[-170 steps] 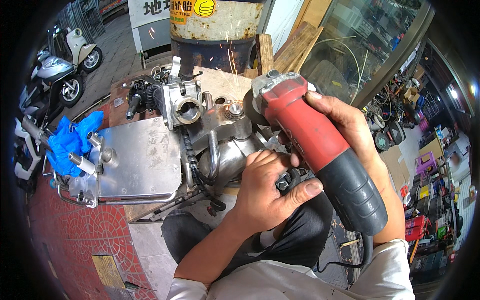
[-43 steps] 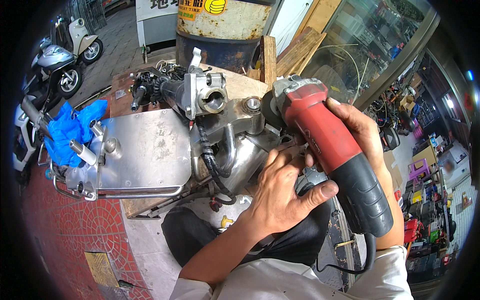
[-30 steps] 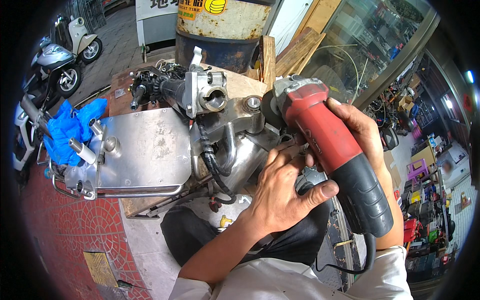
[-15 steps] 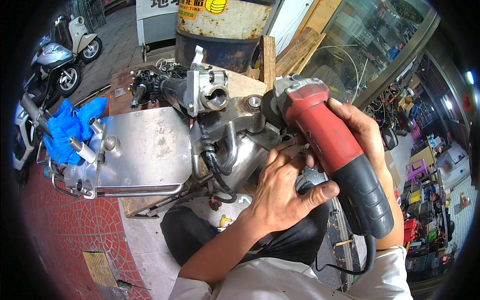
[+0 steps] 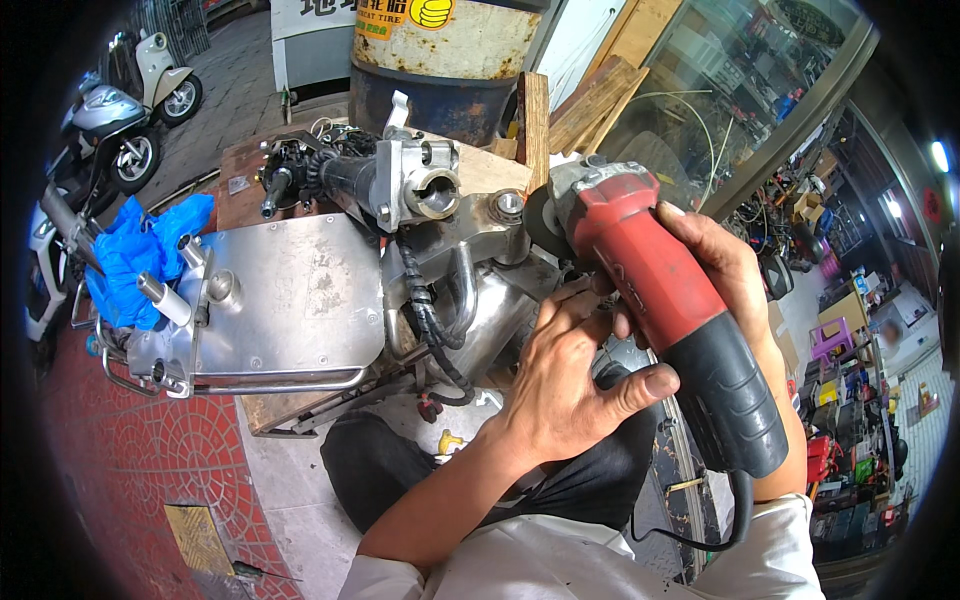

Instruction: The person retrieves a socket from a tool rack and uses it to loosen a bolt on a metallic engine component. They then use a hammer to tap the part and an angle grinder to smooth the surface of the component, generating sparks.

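Note:
A red and black angle grinder (image 5: 655,270) is in my right hand (image 5: 725,255), which wraps round its body. Its disc (image 5: 546,220) stands close to the right end of a metal arm (image 5: 470,230) with a round bushing, but whether they touch I cannot tell. My left hand (image 5: 560,390) is below the grinder's head, thumb stretched out and apart from loosely bent fingers; some fingertips are hidden near the tool. Left of the disc is a metal clamp (image 5: 420,185) with a notched round bore. Black wrapped cables (image 5: 420,300) hang below it beside a bent tube (image 5: 463,300).
A flat metal plate (image 5: 290,295) lies at the left, beside a blue plastic bag (image 5: 145,260). Behind stand a rusty drum (image 5: 440,70) and wooden boards (image 5: 590,110). The grinder's cord (image 5: 742,515) loops by my right arm. Scooters (image 5: 115,130) are parked far left.
The grinder and both hands are almost where they were. The metal clamp and arm appear very slightly shifted in the picture.

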Tool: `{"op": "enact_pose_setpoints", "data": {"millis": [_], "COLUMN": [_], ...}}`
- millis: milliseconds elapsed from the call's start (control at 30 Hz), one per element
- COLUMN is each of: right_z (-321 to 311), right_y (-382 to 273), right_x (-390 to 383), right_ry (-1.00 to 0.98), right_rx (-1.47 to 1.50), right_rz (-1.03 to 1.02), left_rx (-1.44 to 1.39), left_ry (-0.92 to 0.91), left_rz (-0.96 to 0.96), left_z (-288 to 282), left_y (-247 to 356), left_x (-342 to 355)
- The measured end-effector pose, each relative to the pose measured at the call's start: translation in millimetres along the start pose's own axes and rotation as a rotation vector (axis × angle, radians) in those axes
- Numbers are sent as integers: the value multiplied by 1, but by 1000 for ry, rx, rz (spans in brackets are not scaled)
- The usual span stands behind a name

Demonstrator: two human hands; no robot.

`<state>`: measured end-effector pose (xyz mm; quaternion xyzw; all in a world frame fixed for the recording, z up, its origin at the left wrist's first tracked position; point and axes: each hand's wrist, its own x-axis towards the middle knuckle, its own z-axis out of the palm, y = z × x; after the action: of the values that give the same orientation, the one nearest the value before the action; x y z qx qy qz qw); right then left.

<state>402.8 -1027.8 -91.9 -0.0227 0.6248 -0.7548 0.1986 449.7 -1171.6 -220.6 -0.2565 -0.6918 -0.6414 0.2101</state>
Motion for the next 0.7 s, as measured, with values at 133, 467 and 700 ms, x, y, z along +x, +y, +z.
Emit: {"op": "enact_pose_setpoints", "data": {"millis": [133, 467, 700], "right_z": [0, 3, 5], "right_y": [1, 0, 1], "right_x": [-2, -6, -8], "right_ry": [45, 29, 8], "right_rx": [23, 5, 18], "right_rz": [-2, 4, 16], "left_rx": [-19, -39, -54], "left_ry": [37, 82, 93], "left_rz": [45, 108, 135], "left_z": [4, 6, 7], "left_y": [-1, -4, -6], "left_x": [2, 2, 2]}}
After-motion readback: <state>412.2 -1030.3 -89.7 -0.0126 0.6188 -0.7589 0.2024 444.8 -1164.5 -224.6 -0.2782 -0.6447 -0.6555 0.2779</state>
